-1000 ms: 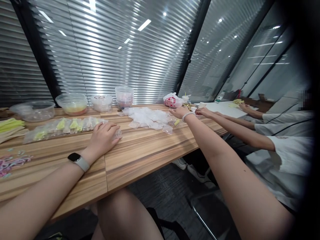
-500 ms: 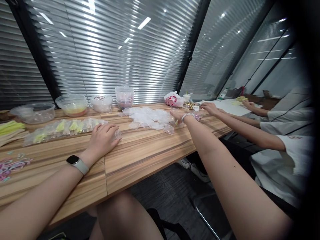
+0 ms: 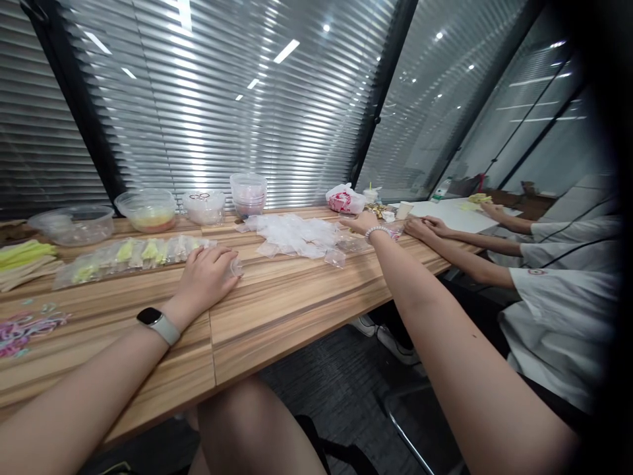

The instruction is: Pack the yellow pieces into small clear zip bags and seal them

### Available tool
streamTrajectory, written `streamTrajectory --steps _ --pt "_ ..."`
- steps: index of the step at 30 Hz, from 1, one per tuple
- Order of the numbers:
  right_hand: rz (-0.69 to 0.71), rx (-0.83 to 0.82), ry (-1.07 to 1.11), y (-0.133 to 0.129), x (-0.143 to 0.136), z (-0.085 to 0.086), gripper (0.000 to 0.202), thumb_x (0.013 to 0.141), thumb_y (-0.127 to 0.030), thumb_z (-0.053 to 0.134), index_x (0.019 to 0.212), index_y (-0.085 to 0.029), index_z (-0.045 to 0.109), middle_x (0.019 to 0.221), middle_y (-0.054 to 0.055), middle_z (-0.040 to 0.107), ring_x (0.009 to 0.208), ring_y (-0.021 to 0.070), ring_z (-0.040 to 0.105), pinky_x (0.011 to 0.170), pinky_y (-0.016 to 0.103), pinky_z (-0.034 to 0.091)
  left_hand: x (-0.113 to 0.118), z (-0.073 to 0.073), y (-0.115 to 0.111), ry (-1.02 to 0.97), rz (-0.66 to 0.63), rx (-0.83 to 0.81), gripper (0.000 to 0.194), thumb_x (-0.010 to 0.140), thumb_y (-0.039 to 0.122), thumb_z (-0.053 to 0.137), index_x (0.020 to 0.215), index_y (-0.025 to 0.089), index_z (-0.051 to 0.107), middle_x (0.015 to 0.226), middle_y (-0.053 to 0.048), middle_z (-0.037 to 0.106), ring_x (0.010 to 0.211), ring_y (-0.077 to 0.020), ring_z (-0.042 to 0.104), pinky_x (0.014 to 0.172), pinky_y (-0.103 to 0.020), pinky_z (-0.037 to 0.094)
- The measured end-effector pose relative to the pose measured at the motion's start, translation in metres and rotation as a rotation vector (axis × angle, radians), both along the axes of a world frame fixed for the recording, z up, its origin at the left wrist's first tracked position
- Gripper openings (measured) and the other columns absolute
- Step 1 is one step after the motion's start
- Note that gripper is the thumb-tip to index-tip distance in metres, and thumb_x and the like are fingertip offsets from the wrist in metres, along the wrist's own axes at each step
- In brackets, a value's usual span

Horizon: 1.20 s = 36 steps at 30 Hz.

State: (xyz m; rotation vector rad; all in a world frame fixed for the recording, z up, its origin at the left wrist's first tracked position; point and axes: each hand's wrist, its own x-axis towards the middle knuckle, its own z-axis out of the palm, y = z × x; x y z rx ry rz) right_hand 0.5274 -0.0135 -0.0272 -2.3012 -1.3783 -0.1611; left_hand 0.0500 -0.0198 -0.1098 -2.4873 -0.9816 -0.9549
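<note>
My left hand rests on the table with its fingers bent and close together. A small clear plastic piece sticks out between its thumb and forefinger; its exact kind I cannot make out. Just beyond those fingertips lies a row of clear bags with yellow and cream contents. My right hand reaches far out past the pile of clear plastic bags. Its fingers stretch leftward above the right end of the pile, and nothing shows in them. More clear plastic lies below that hand.
Clear tubs stand along the blinds, with a stack of round containers beside them. A red and white bag sits farther right. Small coloured bands lie at left. Co-workers' hands rest on the table at right.
My right hand has lifted slightly and turned, its fingers now pointing left. The nearby co-worker's hands have drawn back, and a paper cup shows behind them. My left hand stays put.
</note>
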Motion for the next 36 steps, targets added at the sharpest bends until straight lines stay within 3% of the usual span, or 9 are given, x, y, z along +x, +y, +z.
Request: streamTrajectory --steps 4,8,12,17,19,22,27,31,36 --pt "-0.058 0.044 0.032 0.006 0.015 0.006 0.038 0.08 -0.034 0.068 0.099 0.0 0.07 0.098 0.022 0.067 0.093 0.0243 0.062 0.087 0.033 0.044 0.001 0.002 -0.002 -0.001 -0.008 -0.004 0.04 0.084 0.037 0.061 0.122 0.023 0.061 0.128 -0.009 0.063 0.121 -0.0314 0.056 0.112 -0.051 0.029" --pt "0.042 0.319 0.25 0.019 -0.012 0.02 0.024 0.079 -0.03 0.072 0.09 -0.009 0.067 0.09 0.015 0.067 0.091 0.0243 0.062 0.084 0.032 0.049 0.002 0.003 -0.003 -0.017 -0.001 -0.01 0.039 0.084 0.036 0.062 0.12 0.021 0.062 0.125 -0.01 0.064 0.12 -0.0312 0.056 0.112 -0.052 0.03" --pt "0.444 0.593 0.837 0.038 -0.083 0.032 0.023 0.074 -0.017 0.075 0.091 -0.014 0.06 0.084 0.006 0.064 0.076 0.0163 0.064 0.076 0.031 0.055 0.001 0.003 -0.003 -0.07 0.029 -0.064 0.045 0.085 0.039 0.064 0.125 0.02 0.059 0.123 -0.011 0.065 0.118 -0.031 0.057 0.109 -0.05 0.034" --pt "0.909 0.548 1.327 0.046 -0.196 0.019 0.029 0.063 -0.02 0.085 0.082 -0.012 0.065 0.081 0.006 0.065 0.076 0.013 0.064 0.08 0.028 0.055 -0.005 0.004 -0.001 -0.203 0.072 -0.178 0.059 0.087 0.051 0.064 0.135 0.018 0.054 0.129 -0.012 0.062 0.119 -0.0309 0.057 0.103 -0.045 0.043" --pt "0.95 0.54 1.44 0.046 -0.234 0.007 0.035 0.058 -0.02 0.087 0.086 -0.012 0.068 0.086 0.007 0.067 0.081 0.0141 0.065 0.082 0.029 0.055 -0.008 0.004 0.001 -0.27 0.084 -0.198 0.06 0.087 0.049 0.066 0.137 0.018 0.053 0.13 -0.011 0.062 0.12 -0.0296 0.057 0.103 -0.043 0.044" --pt "0.828 0.679 1.459 0.045 -0.273 -0.015 0.036 0.054 -0.017 0.086 0.085 -0.013 0.068 0.089 0.005 0.068 0.081 0.0132 0.064 0.079 0.027 0.054 -0.011 0.002 0.007 -0.344 0.105 -0.211 0.065 0.084 0.045 0.071 0.141 0.021 0.05 0.129 -0.01 0.063 0.119 -0.029 0.058 0.102 -0.042 0.045" --pt "0.806 0.629 1.544 0.037 -0.281 -0.041 0.03 0.055 -0.025 0.087 0.075 -0.013 0.069 0.072 0.003 0.065 0.065 0.0099 0.058 0.063 0.023 0.049 -0.013 0.0 0.014 -0.418 0.166 -0.207 0.065 0.076 0.044 0.078 0.133 0.022 0.055 0.123 -0.009 0.065 0.114 -0.0302 0.06 0.099 -0.044 0.045" --pt "0.937 0.45 1.495 0.024 -0.268 -0.041 0.032 0.055 -0.029 0.09 0.077 -0.012 0.073 0.074 0.005 0.068 0.068 0.0111 0.061 0.065 0.023 0.05 -0.011 0.001 0.013 -0.382 0.218 -0.149 0.053 0.077 0.044 0.077 0.122 0.022 0.059 0.119 -0.009 0.066 0.114 -0.0307 0.059 0.101 -0.046 0.041" --pt "0.962 0.412 1.378 0.019 -0.271 -0.039 0.033 0.055 -0.031 0.091 0.077 -0.013 0.073 0.076 0.004 0.069 0.07 0.013 0.065 0.072 0.026 0.053 -0.008 0.004 0.007 -0.342 0.222 -0.146 0.055 0.077 0.044 0.077 0.124 0.022 0.059 0.122 -0.009 0.066 0.117 -0.0307 0.058 0.104 -0.047 0.037"
